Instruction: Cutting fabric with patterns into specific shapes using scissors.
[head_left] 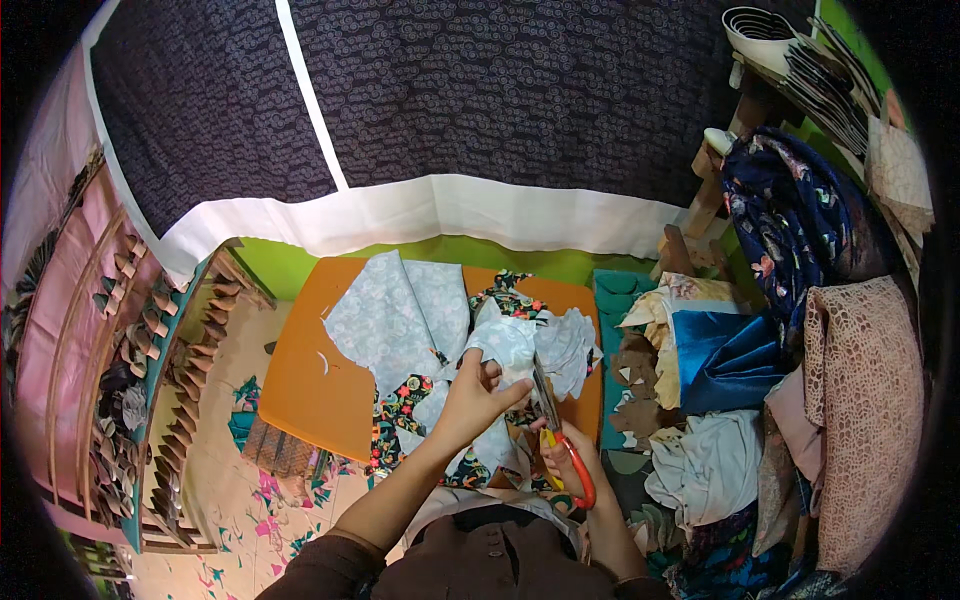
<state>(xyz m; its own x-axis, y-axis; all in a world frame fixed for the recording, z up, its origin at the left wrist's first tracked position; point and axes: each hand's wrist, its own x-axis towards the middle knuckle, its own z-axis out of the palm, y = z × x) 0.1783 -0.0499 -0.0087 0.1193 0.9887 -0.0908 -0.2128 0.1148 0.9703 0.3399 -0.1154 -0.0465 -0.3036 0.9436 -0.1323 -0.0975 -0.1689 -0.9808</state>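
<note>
My left hand (475, 400) pinches a pale patterned fabric piece (506, 342) above the table. In my right hand (575, 455) is a pair of scissors (546, 400) with red and yellow handles. The scissor blades point away from me, along the right edge of the held piece; whether they touch it is hard to tell. Around both hands lie pale fabric cuttings (567, 350) and black floral fabric (400, 408). A larger light grey patterned cloth (380, 310) is spread farther back on the left.
An orange table (310, 370) carries the fabric. At right are a folded blue cloth (725, 360), a crumpled white cloth (708, 470) and a draped beige lace cloth (865, 400). Racks of shoe-like forms (185, 410) stand left. Colourful scraps (268, 490) litter the floor.
</note>
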